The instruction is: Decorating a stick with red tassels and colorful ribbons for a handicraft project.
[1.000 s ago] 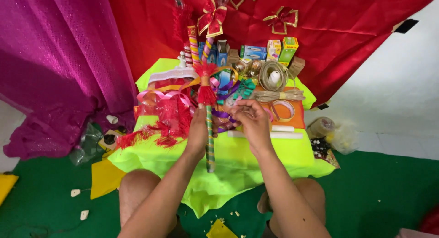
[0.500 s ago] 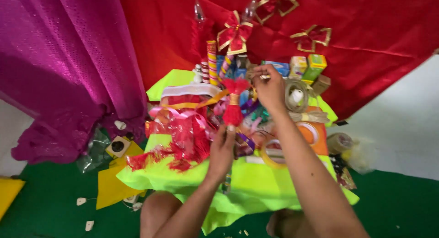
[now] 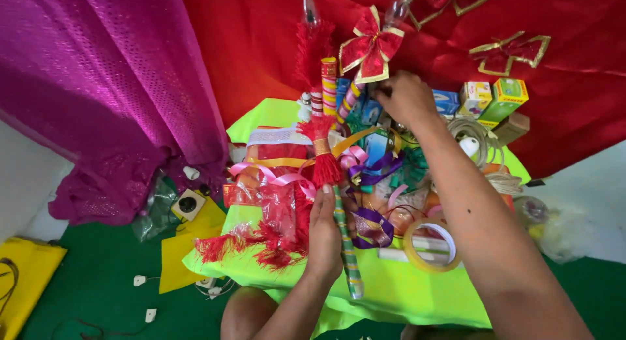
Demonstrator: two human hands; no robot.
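A: Left hand [image 3: 324, 239]?
B: I see it wrapped around the striped stick with red tassel [image 3: 343, 239] on the lime-green cloth [image 3: 398, 291].
A: Right hand [image 3: 407, 98]?
B: Fingers curled among the small boxes (can't tell if pinching anything).

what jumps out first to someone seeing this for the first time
A lime-green table heaped with ribbons sits mid-frame, between a magenta curtain on the left and a red cloth behind. A red-and-gold bow hangs at top centre. The left hand holds a striped stick with a red tassel on top, while the right hand reaches among the small boxes at the back.
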